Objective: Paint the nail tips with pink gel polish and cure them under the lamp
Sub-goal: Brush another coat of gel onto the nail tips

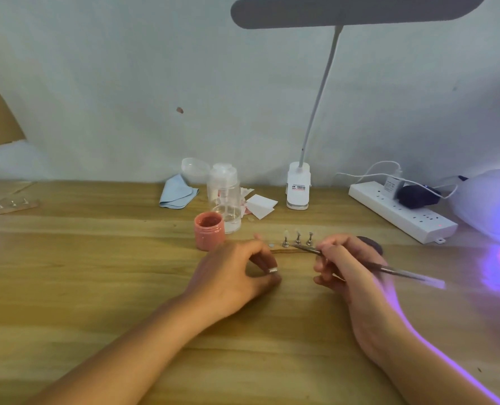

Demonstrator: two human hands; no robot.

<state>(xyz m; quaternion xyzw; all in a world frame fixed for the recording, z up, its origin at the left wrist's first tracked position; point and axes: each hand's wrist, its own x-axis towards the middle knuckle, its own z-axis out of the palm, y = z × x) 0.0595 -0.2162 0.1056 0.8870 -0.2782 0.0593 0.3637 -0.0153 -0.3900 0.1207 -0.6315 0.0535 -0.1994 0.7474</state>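
**Head view.** An open round pink jar [209, 232] holding pink gel stands on the wooden table [96, 273]. Just behind it is a clear plastic pump bottle [224, 197] with a little clear liquid at its bottom. 3 nail tips on small metal stands [297, 238] sit in a row on a thin wooden strip [283, 251]. The right hand [348, 267] pinches a slim metal-handled brush [394, 270], its tip beside the stands. The left hand [237, 273] is curled; whether it holds anything cannot be told. A white dome curing lamp [488, 200] glows violet at far right.
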